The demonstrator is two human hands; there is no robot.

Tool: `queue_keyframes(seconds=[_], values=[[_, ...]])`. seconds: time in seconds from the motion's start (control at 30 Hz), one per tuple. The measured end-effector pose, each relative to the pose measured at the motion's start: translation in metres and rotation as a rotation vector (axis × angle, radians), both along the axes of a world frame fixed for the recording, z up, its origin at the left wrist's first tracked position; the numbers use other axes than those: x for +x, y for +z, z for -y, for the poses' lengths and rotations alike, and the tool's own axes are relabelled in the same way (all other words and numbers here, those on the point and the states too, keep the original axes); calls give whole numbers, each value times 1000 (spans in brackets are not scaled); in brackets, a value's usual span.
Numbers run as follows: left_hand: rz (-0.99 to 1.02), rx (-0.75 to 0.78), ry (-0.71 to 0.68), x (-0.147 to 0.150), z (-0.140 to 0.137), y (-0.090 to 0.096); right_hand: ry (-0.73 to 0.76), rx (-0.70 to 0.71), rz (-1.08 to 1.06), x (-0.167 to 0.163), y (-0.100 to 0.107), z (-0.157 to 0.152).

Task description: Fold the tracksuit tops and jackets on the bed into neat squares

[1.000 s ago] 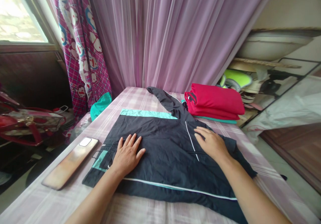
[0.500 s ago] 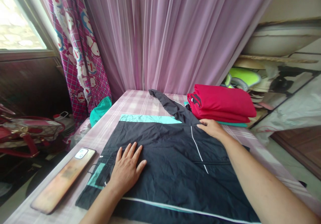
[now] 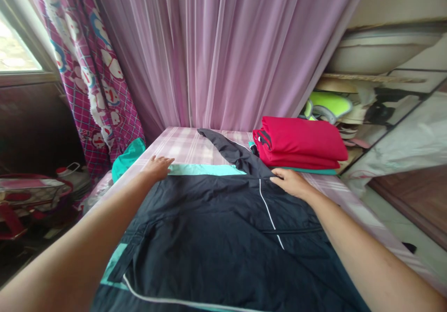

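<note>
The dark garment (image 3: pixel 213 230) lies spread on the plaid-covered table (image 3: pixel 181 145), filling the view around six o'clock, with its turquoise band (image 3: pixel 206 169) along the far edge. Taking the garment's middle as the dial's centre, the left hand (image 3: pixel 158 167) is at ten to eleven o'clock, by the band's corner, its fingers partly extended; whether they grip the cloth I cannot tell. The right hand (image 3: pixel 290 181), at two o'clock, has thumb and fingers bent onto the cloth at the base of the sleeve (image 3: pixel 228 151); whether they pinch it I cannot tell. That sleeve points toward twelve, beside the folded red stack (image 3: pixel 303 142) at one to two o'clock.
</note>
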State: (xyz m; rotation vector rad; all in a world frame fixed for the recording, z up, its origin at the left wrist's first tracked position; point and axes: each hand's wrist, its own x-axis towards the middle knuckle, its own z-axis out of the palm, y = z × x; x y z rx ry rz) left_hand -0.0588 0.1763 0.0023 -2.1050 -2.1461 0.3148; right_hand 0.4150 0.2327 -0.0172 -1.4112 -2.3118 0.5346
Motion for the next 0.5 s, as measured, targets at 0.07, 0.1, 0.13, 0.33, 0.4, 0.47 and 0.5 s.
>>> queue_keyframes(seconds=[0.07, 0.1, 0.13, 0.33, 0.4, 0.47, 0.5], values=[[-23, -67, -17, -7, -9, 1, -14, 10, 5, -1, 0, 0], [-33, -74, -33, -10, -10, 5, -21, 10, 6, -2, 1, 0], [-42, -63, -50, -13, -10, 10, -26, 5, 1, -2, 2, 0], [29, 94, -127, -22, 44, 51, -22, -22, -98, 10, 14, 17], [73, 140, -179, -22, 77, 54, 0, -21, -101, 15, 16, 29], [113, 138, -234, -19, 109, 47, 16, -28, -58, 19, 15, 42], [135, 142, -235, -17, 123, 42, 20, -37, -21, 20, 15, 49]])
